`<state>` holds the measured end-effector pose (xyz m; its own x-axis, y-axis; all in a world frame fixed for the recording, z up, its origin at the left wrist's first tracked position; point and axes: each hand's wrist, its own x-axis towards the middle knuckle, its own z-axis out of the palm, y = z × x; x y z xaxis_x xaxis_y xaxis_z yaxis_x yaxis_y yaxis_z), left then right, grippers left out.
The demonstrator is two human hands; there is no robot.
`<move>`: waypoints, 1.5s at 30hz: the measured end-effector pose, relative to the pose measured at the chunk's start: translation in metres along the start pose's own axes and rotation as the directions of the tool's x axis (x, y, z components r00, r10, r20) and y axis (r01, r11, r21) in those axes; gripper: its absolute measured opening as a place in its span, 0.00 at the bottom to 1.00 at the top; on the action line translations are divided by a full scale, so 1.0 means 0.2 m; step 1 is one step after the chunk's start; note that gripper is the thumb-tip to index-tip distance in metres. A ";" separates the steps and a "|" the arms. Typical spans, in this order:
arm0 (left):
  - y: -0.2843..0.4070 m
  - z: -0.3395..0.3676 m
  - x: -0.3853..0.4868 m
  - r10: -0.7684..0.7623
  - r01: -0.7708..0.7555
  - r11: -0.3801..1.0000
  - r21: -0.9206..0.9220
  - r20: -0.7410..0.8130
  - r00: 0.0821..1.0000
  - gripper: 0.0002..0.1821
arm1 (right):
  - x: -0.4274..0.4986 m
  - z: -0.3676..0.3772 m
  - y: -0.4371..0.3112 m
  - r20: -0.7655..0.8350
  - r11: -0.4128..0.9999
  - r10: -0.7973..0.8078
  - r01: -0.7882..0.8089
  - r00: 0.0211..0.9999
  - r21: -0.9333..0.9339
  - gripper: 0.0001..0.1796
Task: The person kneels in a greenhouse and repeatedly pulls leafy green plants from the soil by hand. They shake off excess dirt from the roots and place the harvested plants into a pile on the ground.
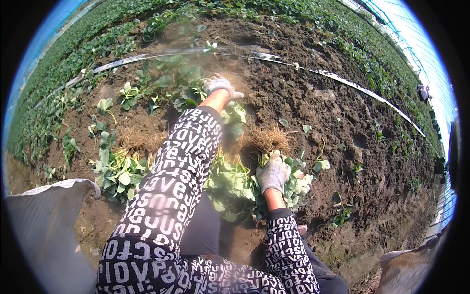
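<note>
My right hand (273, 172), in a pale knit glove, is closed around the stems of a bundle of leafy seedlings, likely strawberry plants. Their tan roots (271, 139) point away from me and the leaves (299, 183) spread around my wrist. Reaching farther forward over the soil is my gloved left hand (218, 86), beside growing green plants (185, 97). Blur hides whether its fingers grip anything; pale leaves (235, 114) show just below it. Between my arms lie more uprooted seedlings (229, 180). Left of my left forearm rests another rooted bunch (123, 172).
A whitish sack (47, 217) stands at lower left, another (411, 262) at lower right. A pale strip (371, 90) of tape or hose crosses the cloddy soil (315, 99). Dense plant rows (73, 58) grow beyond, under a greenhouse frame (407, 40). Loose plants lie scattered about.
</note>
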<state>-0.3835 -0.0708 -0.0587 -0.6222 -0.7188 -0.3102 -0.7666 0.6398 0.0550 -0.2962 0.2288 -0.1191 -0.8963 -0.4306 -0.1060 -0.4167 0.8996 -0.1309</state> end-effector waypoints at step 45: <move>-2.13 -0.86 -0.89 -0.082 -0.161 0.954 -0.253 -0.738 0.670 0.27 | -0.04 0.00 -0.03 -0.079 0.999 0.015 -0.018 0.997 -0.035 0.39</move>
<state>0.0269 -0.2627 0.1372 -0.4710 -0.7348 0.4880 -0.6710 0.6576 0.3425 -0.2873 0.2265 -0.1167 -0.9118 -0.4097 -0.0293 -0.4055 0.9092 -0.0947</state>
